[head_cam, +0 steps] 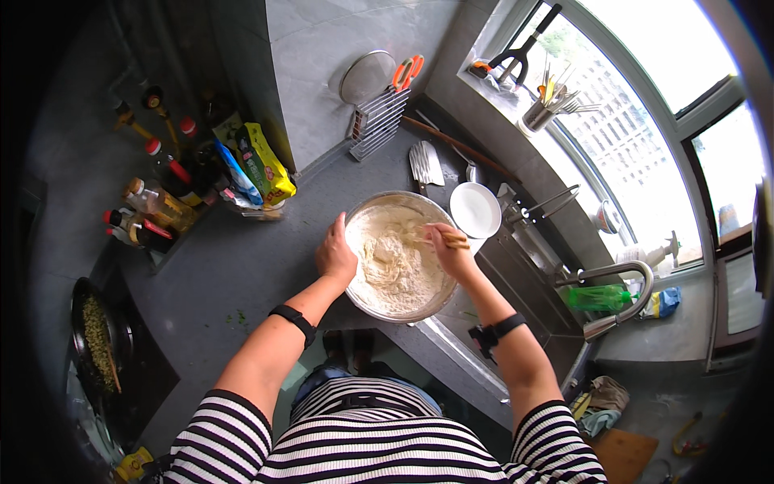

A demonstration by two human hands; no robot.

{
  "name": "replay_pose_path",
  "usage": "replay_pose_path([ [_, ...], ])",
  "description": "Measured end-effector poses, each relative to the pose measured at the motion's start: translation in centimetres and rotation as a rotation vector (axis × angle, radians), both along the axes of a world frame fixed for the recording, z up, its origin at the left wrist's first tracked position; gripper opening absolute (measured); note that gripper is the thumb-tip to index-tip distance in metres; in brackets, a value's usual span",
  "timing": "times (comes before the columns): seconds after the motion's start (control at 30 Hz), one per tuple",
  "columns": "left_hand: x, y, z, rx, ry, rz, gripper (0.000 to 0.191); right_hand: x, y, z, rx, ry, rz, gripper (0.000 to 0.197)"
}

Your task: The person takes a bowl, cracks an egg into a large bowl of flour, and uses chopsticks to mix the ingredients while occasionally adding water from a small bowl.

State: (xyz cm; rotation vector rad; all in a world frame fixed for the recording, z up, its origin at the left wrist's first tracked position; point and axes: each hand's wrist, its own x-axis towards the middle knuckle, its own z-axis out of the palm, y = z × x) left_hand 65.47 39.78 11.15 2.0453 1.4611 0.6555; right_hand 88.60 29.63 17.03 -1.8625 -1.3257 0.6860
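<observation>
A wide metal bowl [401, 317] sits on the grey countertop, close to the sink. Inside it lies flour [417, 284], with wetter, shaggy clumps of dough [381, 266] towards the middle left. My left hand [336, 253] rests against the bowl's left rim, gripping its side. Wooden chopsticks [456, 240] are held in my right hand [448, 253] over the right part of the bowl; their lower ends reach down into the flour. A white plate [475, 210] stands just beyond the bowl's upper right edge.
A cleaver [427, 163] and a rolling pin [459, 148] lie behind the bowl. The steel sink [526, 290] with its curved faucet [644, 284] is at the right. Sauce bottles [160, 206] and bags [266, 166] stand left. A wok [100, 345] holds chopped food on the stove.
</observation>
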Motion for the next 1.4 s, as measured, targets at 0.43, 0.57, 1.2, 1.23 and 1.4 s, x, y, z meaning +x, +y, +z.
replay_pose_path([
  [0.43, -0.6, 0.1, -0.2, 0.015, 0.048, 0.008, 0.058, -5.8, -3.3, 5.8, -0.044, 0.17, 0.735, 0.015],
  [0.57, 0.0, -0.2, -0.3, 0.02, 0.022, -0.003, 0.058, -6.9, -2.7, 3.6, 0.006, 0.075, 0.795, 0.016],
  [1.2, -0.2, 0.0, -0.2, -0.006, 0.044, -0.008, 0.061, -5.8, -5.3, 7.4, -0.068, 0.029, 0.845, 0.024],
  [1.23, -0.1, 0.0, -0.2, 0.009, 0.033, -0.011, 0.061, -6.4, -5.4, 6.3, -0.098, -0.034, 0.898, 0.025],
  [1.4, -0.3, -0.1, 0.2, -0.01, 0.052, -0.015, 0.062, -5.3, -2.8, 3.9, -0.173, -0.369, 0.844, 0.027],
])
